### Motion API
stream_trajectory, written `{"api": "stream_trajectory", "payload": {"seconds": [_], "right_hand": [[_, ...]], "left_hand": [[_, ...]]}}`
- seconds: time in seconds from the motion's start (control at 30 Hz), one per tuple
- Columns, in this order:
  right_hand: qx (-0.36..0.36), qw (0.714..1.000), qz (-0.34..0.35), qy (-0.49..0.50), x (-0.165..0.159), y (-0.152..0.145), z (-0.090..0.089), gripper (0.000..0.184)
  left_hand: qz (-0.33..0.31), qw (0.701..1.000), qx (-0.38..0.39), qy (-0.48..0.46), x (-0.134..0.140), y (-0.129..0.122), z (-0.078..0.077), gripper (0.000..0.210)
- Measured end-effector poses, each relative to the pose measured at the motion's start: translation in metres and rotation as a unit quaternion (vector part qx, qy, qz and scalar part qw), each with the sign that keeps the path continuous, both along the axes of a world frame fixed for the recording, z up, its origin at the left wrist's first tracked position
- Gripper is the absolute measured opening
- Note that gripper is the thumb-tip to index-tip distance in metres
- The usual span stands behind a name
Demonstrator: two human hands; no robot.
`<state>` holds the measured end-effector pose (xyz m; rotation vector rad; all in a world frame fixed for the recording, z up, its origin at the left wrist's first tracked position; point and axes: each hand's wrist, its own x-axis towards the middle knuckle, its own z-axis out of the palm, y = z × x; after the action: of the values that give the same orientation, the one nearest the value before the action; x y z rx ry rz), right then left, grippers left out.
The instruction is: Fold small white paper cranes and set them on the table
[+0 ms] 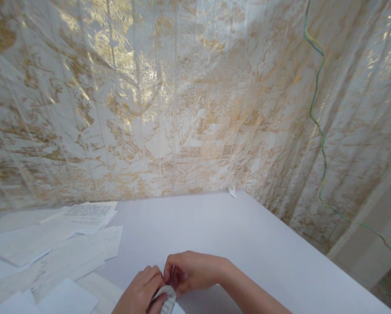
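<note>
Low in the head view, my left hand is closed around a piece of paper with printed marks, which curves up between its thumb and fingers. My right hand comes in from the right and meets it at the paper's upper edge. Its fingers are bent into a pinch there, with thumb and fingertips against the paper. How firmly the right fingers grip is partly hidden. The paper's lower part runs out of the frame at the bottom.
Loose sheets of paper, some with writing, overlap across the left of the white table. A small folded white paper sits at the back right corner. Behind stands a gold-patterned curtain; a green-yellow wire hangs at right.
</note>
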<state>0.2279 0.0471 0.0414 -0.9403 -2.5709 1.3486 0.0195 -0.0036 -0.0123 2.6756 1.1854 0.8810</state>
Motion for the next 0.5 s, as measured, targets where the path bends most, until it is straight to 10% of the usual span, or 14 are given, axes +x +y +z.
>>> {"api": "stream_trajectory", "payload": {"seconds": [0.5], "right_hand": [[0.118, 0.993, -0.016, -0.022, -0.011, -0.002, -0.011, 0.026]], "left_hand": [[0.047, 0.996, -0.065, -0.023, -0.001, -0.007, -0.002, 0.010]]}}
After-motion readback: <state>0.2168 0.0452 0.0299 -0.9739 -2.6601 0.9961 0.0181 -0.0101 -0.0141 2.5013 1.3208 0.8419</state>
